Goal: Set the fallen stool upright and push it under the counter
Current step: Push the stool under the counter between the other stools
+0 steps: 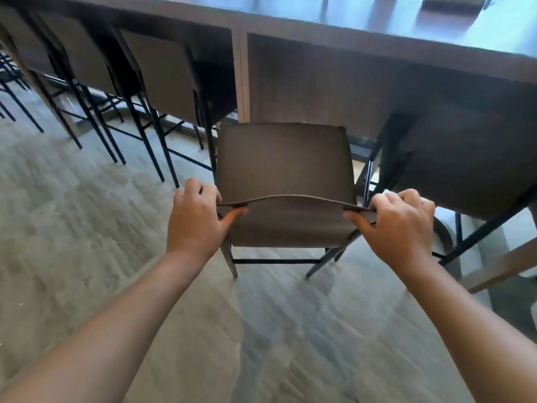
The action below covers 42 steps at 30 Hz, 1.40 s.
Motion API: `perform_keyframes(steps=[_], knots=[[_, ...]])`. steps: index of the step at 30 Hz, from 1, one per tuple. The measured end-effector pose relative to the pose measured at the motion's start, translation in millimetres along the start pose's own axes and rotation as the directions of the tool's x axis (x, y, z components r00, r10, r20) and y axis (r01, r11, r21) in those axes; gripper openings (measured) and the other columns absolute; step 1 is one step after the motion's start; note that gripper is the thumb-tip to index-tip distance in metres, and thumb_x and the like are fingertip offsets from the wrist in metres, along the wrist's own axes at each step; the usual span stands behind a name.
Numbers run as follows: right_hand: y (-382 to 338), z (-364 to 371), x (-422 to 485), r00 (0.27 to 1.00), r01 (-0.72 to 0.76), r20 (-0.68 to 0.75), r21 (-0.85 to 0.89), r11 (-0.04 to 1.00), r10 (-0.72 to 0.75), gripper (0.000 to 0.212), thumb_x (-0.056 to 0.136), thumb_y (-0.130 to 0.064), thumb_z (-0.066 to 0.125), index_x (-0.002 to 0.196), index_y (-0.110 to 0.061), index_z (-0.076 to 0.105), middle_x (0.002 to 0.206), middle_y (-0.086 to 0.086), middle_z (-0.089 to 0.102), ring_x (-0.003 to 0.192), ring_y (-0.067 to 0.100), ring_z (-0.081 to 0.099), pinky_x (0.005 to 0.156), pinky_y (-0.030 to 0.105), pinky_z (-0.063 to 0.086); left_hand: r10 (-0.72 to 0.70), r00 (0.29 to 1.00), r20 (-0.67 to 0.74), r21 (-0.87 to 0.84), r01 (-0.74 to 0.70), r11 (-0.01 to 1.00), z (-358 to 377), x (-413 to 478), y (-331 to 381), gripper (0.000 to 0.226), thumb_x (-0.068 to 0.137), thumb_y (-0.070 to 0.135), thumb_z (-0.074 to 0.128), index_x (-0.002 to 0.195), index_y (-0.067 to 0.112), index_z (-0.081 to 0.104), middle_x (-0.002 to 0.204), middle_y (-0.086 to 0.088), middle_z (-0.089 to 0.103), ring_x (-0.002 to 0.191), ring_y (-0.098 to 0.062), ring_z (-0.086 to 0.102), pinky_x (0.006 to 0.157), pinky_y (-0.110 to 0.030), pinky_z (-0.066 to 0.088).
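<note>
The brown stool [284, 161] stands upright on its thin black legs in front of the wooden counter [348, 39]. Its seat's far edge reaches just below the counter's front edge. My left hand [194, 219] grips the left end of the low curved backrest, thumb on the near face, fingers over the top. The backrest's right end is held the same way by my right hand [401, 225]. Both forearms reach forward from the bottom corners.
Several matching stools [162, 74] are tucked under the counter to the left, and another [465, 158] stands close on the right. A light wooden divider panel [242, 74] sits under the counter behind the stool. Grey carpet [87, 228] covers the floor.
</note>
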State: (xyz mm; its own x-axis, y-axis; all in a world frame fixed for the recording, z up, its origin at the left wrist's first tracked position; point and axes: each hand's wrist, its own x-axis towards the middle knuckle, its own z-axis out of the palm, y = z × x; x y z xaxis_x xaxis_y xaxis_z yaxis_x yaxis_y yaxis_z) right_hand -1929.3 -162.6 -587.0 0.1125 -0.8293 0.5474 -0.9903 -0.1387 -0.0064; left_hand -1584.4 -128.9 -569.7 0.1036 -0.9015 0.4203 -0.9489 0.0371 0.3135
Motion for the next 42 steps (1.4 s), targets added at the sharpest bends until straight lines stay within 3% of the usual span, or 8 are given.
perform_keyframes(steps=[13,21,27,30,32,34,36,42], knots=[[0.3,40.3,94.8,1.000,-0.008,-0.018,-0.009,1.000,0.008,0.059,0.089,-0.070,0.053,0.070,-0.015,0.056,0.069,0.001,0.060,0.081,0.031,0.054,0.080,0.046,0.036,-0.017,1.000,0.010,0.013,0.017,1.000,22.9,100.7,-7.8,0.053,0.080,0.060,0.073,0.084,0.009,0.057,0.093,-0.010,0.050,0.082,-0.028,0.048,0.075,-0.035,0.044],[2.0,43.5,100.3,0.999,-0.038,0.004,0.111,0.993,0.037,0.055,0.084,-0.071,0.056,0.069,-0.019,0.058,0.069,-0.004,0.060,0.079,0.028,0.052,0.080,0.045,0.035,-0.054,0.998,0.027,-0.039,0.055,0.998,20.6,104.7,-5.2,0.043,0.069,0.042,0.091,0.083,0.013,0.062,0.088,-0.003,0.050,0.077,-0.026,0.052,0.069,-0.033,0.042],[12.6,36.5,104.9,0.992,-0.120,0.078,0.332,0.936,0.099,0.054,0.076,-0.062,0.072,0.077,-0.008,0.074,0.111,0.015,0.064,0.113,0.040,0.053,0.095,0.052,0.045,-0.078,0.987,0.142,-0.205,0.107,0.973,9.7,111.5,-10.8,0.037,0.064,0.023,0.098,0.079,0.012,0.066,0.085,0.001,0.052,0.071,-0.022,0.057,0.065,-0.036,0.052],[12.4,34.1,112.7,0.990,-0.115,0.115,0.283,0.952,0.085,0.058,0.075,-0.061,0.067,0.070,-0.004,0.074,0.095,0.013,0.066,0.102,0.041,0.053,0.086,0.048,0.049,-0.060,0.969,0.241,-0.162,0.101,0.982,6.1,120.0,-14.4,0.032,0.068,0.021,0.096,0.087,0.014,0.072,0.092,0.000,0.061,0.074,-0.023,0.064,0.066,-0.029,0.047],[9.4,32.3,116.6,0.986,-0.117,0.147,0.248,0.962,0.082,0.049,0.072,-0.053,0.080,0.069,-0.005,0.074,0.085,0.008,0.065,0.096,0.039,0.051,0.080,0.045,0.050,-0.066,0.951,0.301,-0.085,0.095,0.992,4.4,128.1,-16.4,0.027,0.075,0.015,0.091,0.096,0.017,0.074,0.100,0.001,0.065,0.078,-0.026,0.067,0.064,-0.029,0.046],[5.6,33.1,117.3,0.978,-0.132,0.186,0.190,0.973,0.097,0.030,0.066,-0.026,0.097,0.073,-0.005,0.076,0.086,0.008,0.067,0.096,0.040,0.050,0.078,0.046,0.053,-0.064,0.933,0.355,-0.033,0.081,0.996,2.0,134.6,-18.7,0.015,0.083,0.008,0.081,0.092,0.018,0.073,0.098,0.002,0.064,0.076,-0.027,0.065,0.059,-0.031,0.046],[3.0,33.1,116.8,0.966,-0.163,0.226,0.143,0.976,0.128,0.023,0.064,-0.005,0.096,0.075,-0.004,0.076,0.086,0.008,0.067,0.096,0.040,0.050,0.078,0.047,0.054,-0.046,0.918,0.395,-0.028,0.063,0.998,-1.0,138.8,-21.0,0.014,0.085,0.002,0.074,0.082,0.015,0.070,0.089,0.000,0.059,0.072,-0.028,0.060,0.055,-0.035,0.048],[-14.5,22.8,109.4,0.956,-0.225,0.211,0.073,0.972,0.206,0.023,0.069,-0.004,0.093,0.069,-0.001,0.070,0.073,0.008,0.061,0.090,0.040,0.052,0.073,0.043,0.050,0.052,0.897,0.439,-0.060,-0.028,0.998,-4.1,159.9,-33.9,0.020,0.085,-0.007,0.065,0.079,0.012,0.067,0.085,0.002,0.055,0.070,-0.026,0.056,0.056,-0.033,0.045]])
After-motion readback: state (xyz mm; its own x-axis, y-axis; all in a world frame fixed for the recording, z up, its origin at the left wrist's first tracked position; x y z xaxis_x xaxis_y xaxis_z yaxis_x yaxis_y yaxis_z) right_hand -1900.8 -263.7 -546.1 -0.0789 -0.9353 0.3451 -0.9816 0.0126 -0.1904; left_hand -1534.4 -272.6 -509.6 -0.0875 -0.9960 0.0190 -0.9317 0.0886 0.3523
